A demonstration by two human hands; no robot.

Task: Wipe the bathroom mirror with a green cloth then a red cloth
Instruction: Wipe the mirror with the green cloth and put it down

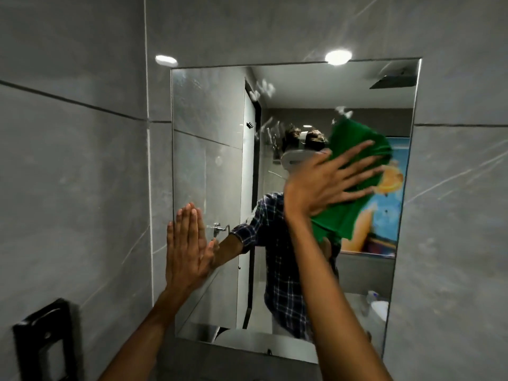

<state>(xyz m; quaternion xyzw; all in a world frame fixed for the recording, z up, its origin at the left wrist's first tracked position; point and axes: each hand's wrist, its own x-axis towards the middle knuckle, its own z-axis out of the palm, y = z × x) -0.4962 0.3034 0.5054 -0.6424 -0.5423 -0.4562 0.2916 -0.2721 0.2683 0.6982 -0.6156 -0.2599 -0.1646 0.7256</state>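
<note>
A rectangular mirror [209, 127] hangs on the grey tiled wall in front of me. My right hand [321, 182] presses a green cloth [354, 210] flat against the glass at the mirror's right centre, fingers spread across the cloth. White foam smears [264, 88] sit on the upper middle of the glass, above the cloth. My left hand [187, 243] lies flat, fingers together, on the mirror's lower left edge and holds nothing. No red cloth is in view.
Grey marbled wall tiles [77, 160] surround the mirror. A black switch plate [44, 342] sits on the wall at the lower left. The mirror reflects a person in a checked shirt, a door and a colourful picture.
</note>
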